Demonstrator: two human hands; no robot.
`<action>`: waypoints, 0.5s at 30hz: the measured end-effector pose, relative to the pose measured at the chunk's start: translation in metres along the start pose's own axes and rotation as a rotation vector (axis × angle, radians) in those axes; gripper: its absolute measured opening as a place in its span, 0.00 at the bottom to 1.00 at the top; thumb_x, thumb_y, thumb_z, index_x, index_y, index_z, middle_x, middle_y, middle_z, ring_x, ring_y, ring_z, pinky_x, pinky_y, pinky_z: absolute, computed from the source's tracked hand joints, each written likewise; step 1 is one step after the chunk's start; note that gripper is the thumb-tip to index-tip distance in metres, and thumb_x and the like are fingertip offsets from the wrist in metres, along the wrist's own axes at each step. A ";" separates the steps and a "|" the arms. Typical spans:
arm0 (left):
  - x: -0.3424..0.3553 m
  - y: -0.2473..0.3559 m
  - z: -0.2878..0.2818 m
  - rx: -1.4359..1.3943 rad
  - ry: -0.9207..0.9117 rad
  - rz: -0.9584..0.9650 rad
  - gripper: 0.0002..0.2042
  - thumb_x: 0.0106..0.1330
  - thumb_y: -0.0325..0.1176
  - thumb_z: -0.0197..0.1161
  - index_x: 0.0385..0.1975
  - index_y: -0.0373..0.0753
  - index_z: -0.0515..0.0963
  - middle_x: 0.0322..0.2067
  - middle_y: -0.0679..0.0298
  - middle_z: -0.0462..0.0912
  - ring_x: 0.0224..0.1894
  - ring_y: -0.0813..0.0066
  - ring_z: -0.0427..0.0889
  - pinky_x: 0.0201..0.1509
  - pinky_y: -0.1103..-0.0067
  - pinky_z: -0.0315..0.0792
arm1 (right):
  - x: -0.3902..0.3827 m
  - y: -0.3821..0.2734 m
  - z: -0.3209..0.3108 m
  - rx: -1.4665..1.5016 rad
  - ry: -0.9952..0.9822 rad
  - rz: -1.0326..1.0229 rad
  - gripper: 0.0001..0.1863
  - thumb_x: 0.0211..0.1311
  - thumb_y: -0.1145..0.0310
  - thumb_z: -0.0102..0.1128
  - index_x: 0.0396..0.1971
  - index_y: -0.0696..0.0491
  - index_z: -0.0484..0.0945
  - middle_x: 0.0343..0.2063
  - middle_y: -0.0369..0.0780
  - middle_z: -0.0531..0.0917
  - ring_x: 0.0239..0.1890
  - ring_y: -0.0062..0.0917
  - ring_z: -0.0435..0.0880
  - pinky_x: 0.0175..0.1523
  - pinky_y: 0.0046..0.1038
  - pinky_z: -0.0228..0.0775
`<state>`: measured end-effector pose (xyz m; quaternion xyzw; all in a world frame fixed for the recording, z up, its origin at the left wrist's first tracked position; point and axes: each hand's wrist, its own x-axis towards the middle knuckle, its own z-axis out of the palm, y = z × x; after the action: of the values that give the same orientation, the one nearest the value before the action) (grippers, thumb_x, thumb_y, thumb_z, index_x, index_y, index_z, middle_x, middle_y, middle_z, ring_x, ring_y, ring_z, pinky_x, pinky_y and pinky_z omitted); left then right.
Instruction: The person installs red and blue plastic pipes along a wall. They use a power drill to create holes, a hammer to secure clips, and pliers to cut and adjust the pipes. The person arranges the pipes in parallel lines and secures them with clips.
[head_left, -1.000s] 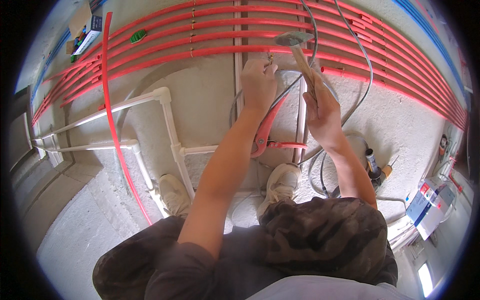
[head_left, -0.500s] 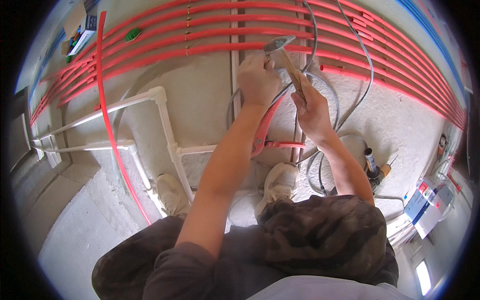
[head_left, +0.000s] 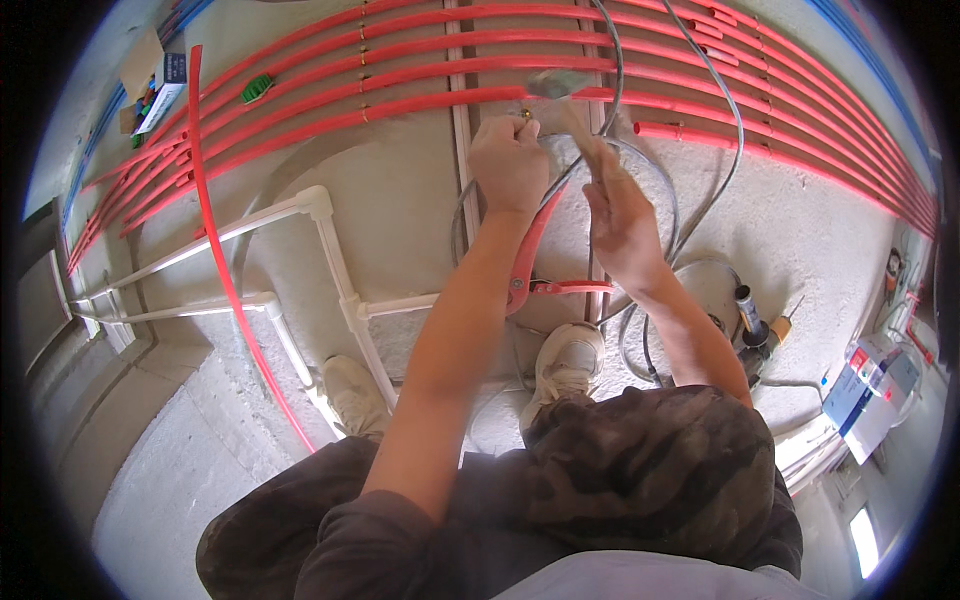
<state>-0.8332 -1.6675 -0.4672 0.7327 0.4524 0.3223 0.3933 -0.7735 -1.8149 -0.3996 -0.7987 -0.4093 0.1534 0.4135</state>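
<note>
Here's the left hand [head_left: 508, 165], back of it showing, fingers drawn together on a small brass-coloured piece [head_left: 526, 115] just below the lowest of the red pipes [head_left: 420, 100]; the exact grip of the fingertips is hidden. And the right hand [head_left: 625, 230] has its fingers wrapped around the wooden handle of a hammer [head_left: 585, 135]! The hammer is blurred, its head up and to the right of the brass-coloured piece, in front of the red pipes, and from this angle I can't tell how high it sits.

Down between the 2 forearms lies a red-handled cutter [head_left: 522, 265], partly behind the left arm. A grey cable [head_left: 735, 125] loops to the right. White pipes [head_left: 335, 255] run along the left, crossed by 1 loose red pipe [head_left: 213, 220]. Below, 2 pale shoes [head_left: 568, 365] stand apart, and a power tool [head_left: 755, 335] lies off right.
</note>
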 end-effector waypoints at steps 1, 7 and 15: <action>0.000 0.001 0.000 -0.003 -0.008 -0.004 0.05 0.59 0.27 0.73 0.27 0.32 0.84 0.29 0.52 0.85 0.35 0.52 0.84 0.42 0.64 0.77 | -0.002 0.007 0.003 -0.058 -0.054 0.035 0.34 0.68 0.80 0.61 0.73 0.55 0.65 0.40 0.53 0.82 0.41 0.51 0.84 0.44 0.44 0.77; 0.000 -0.004 -0.004 0.018 0.036 0.073 0.05 0.56 0.24 0.73 0.25 0.34 0.82 0.29 0.50 0.84 0.34 0.47 0.83 0.40 0.59 0.75 | -0.005 0.006 0.010 0.027 0.040 -0.070 0.35 0.67 0.83 0.61 0.74 0.56 0.65 0.45 0.54 0.83 0.46 0.52 0.85 0.48 0.42 0.79; 0.001 -0.002 -0.003 0.009 0.001 0.038 0.05 0.58 0.26 0.72 0.25 0.34 0.83 0.30 0.50 0.84 0.35 0.46 0.83 0.42 0.58 0.75 | -0.009 0.018 0.011 -0.050 -0.032 -0.025 0.34 0.68 0.84 0.59 0.74 0.58 0.65 0.60 0.54 0.81 0.62 0.48 0.82 0.63 0.39 0.76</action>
<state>-0.8362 -1.6647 -0.4672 0.7427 0.4401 0.3281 0.3835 -0.7762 -1.8213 -0.4212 -0.8012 -0.4293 0.1507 0.3887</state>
